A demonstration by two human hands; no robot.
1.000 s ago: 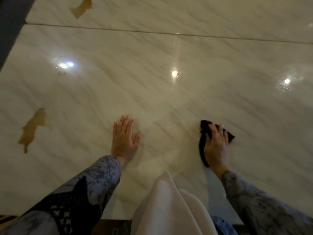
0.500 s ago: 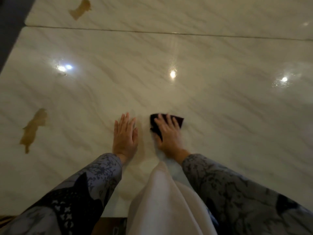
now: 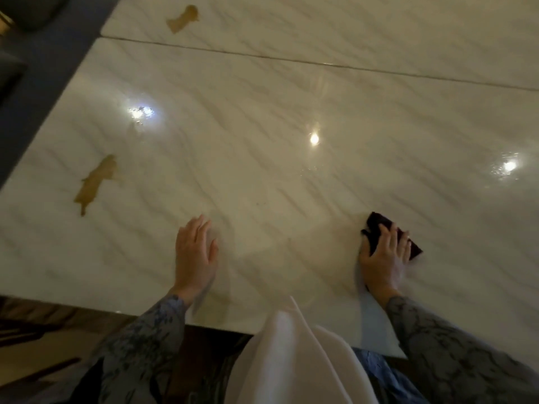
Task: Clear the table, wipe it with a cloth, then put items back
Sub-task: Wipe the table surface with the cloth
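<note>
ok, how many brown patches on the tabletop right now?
2. One brown patch lies near the table's left edge, ahead and left of the left hand. The other brown patch sits beyond the seam, top left. None visibly hidden.

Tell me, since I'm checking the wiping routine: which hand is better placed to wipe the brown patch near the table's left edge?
Right, I'd judge: the right hand already presses the dark cloth, though the brown patch lies nearer the left hand, which rests flat and bare on the table.
</note>
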